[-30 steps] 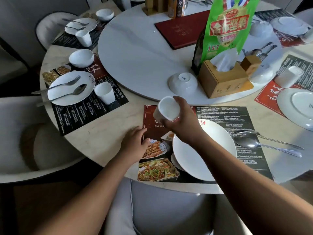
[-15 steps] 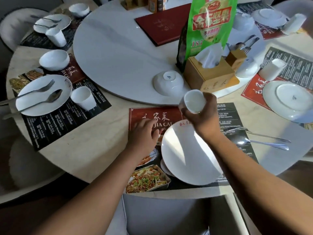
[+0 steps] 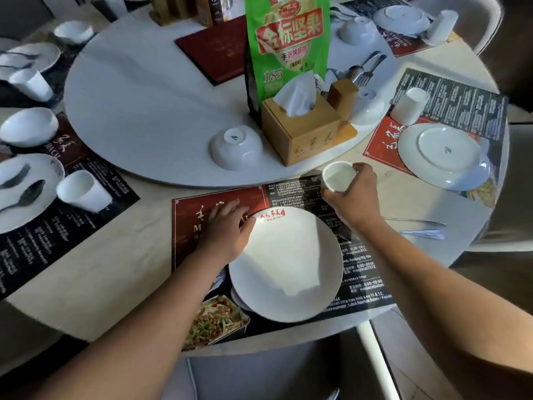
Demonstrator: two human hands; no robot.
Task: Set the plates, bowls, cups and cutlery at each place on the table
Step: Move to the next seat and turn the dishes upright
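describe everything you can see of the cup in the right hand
The cup is small, white, handleless, ceramic-looking and empty, with its mouth up. The right hand grips its side. It is over the far right corner of the placemat, beside the turntable edge; whether it touches down is unclear.

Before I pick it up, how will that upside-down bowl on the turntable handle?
The upside-down bowl looks like glossy white ceramic: probably stiff, breakable, slippery. Resting rim-down on the turntable, it likely won't roll or tip, but may slide if pushed.
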